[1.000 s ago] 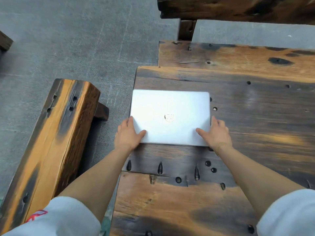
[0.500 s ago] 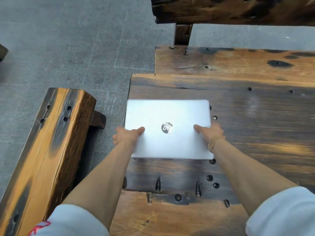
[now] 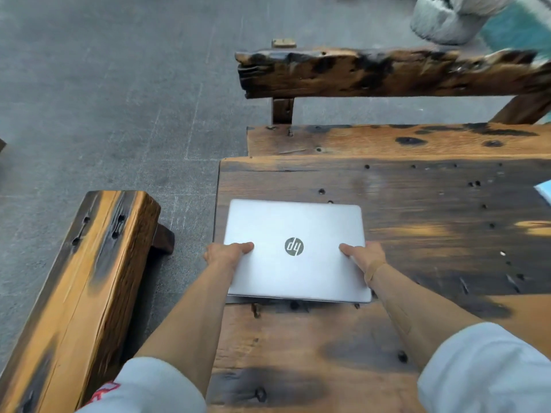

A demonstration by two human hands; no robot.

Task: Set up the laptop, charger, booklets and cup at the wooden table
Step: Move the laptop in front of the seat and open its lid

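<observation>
Head view: booklet cut off at right edge.

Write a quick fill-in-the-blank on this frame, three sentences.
1. The laptop has its lid ____.
2. The left hand and right hand grip the laptop by its two ____.
3. The bench stands on the table's ____ side.

Missing words: closed; sides; left

Grey paved floor – charred wooden benches, one left, one beyond
</observation>
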